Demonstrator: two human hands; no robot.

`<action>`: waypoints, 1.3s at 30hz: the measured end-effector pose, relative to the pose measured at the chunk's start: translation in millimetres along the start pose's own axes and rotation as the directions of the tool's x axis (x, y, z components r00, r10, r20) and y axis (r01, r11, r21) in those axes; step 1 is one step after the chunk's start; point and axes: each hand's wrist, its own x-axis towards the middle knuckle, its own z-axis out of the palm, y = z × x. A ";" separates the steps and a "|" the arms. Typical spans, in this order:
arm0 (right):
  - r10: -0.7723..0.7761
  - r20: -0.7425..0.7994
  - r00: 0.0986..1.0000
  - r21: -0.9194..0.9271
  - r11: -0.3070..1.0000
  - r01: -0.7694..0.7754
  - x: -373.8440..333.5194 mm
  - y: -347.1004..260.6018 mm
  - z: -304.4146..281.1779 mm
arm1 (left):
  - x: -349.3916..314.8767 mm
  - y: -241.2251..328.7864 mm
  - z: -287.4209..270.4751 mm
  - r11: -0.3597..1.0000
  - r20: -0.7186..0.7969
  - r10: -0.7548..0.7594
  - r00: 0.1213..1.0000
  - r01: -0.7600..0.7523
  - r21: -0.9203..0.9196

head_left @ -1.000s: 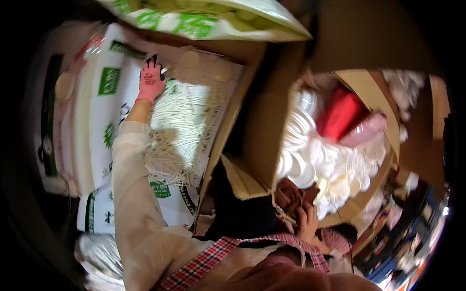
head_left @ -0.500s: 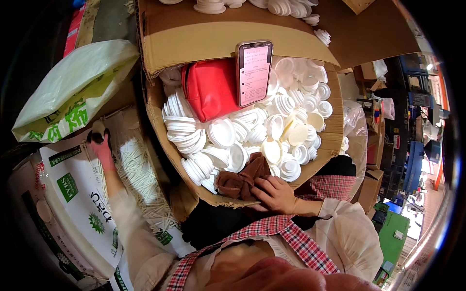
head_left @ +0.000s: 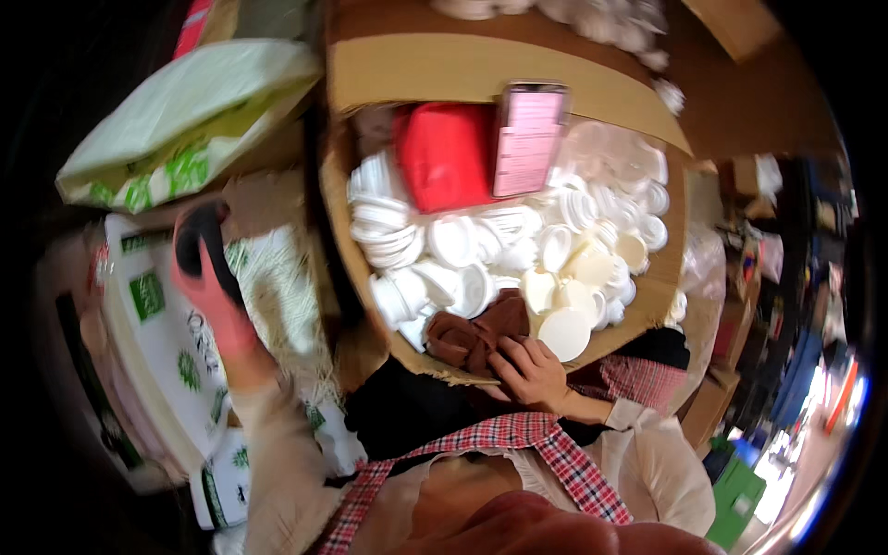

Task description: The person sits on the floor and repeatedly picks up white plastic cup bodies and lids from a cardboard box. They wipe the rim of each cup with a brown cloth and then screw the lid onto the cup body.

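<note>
My left hand [head_left: 211, 282], in a pink and black glove, is over the white sacks and thin white sticks [head_left: 277, 264] at the left. It is blurred, so its fingers cannot be made out. At the near rim of a cardboard box [head_left: 356, 310], my bare right hand [head_left: 532, 372] has its fingers curled on a crumpled brown cloth [head_left: 472, 338]. Many white plastic lids [head_left: 453, 240] fill the box, some in stacks. A round cream lid [head_left: 564, 335] lies just beyond my right hand.
A red pouch [head_left: 446, 157] and an upright lit phone [head_left: 530, 139] stand among the lids. A white and green plastic bag [head_left: 190, 125] is at the far left. More lids [head_left: 601, 23] lie beyond the box flap; shelves and cartons line the right.
The whole view has shifted, with the box now further right. My left hand has come nearer to me and appears larger. A cream lid now shows beside my right hand, which stays on the cloth.
</note>
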 end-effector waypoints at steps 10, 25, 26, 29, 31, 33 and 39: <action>-0.029 0.075 0.997 -0.024 0.999 0.031 -7.5 11.3 5.8 | 12.0 -244.3 10.5 0.558 0.443 -0.358 0.822 -0.192 0.807; 0.056 -0.044 0.997 -0.010 0.998 -0.056 -13.6 -6.1 15.5 | 60.8 -60.9 -222.0 -0.415 -0.245 0.170 0.954 0.295 0.861; 0.006 -0.044 0.999 -0.025 1.000 -0.007 -12.9 2.7 16.4 | 60.1 -36.9 -238.2 -0.322 -0.251 0.057 0.966 0.256 0.911; -0.063 0.061 0.996 0.122 0.991 0.055 7.0 13.6 -1.0 | 59.7 -61.0 -363.2 -0.308 -0.264 -0.232 0.936 0.186 0.933; -0.035 0.076 0.996 0.125 0.992 0.026 0.2 8.2 -11.2 | 77.0 -79.6 -389.4 -0.317 -0.260 -0.255 0.931 0.173 0.932; 0.007 0.050 0.999 0.206 0.978 -0.017 4.9 8.1 -18.3 | 76.6 -74.5 -365.6 -0.218 -0.278 -0.185 0.943 0.237 0.947; 0.227 -0.041 0.973 0.491 0.852 -0.179 -8.0 6.5 -8.7 | -38.2 66.7 -103.2 0.951 0.234 -0.198 0.952 0.129 0.280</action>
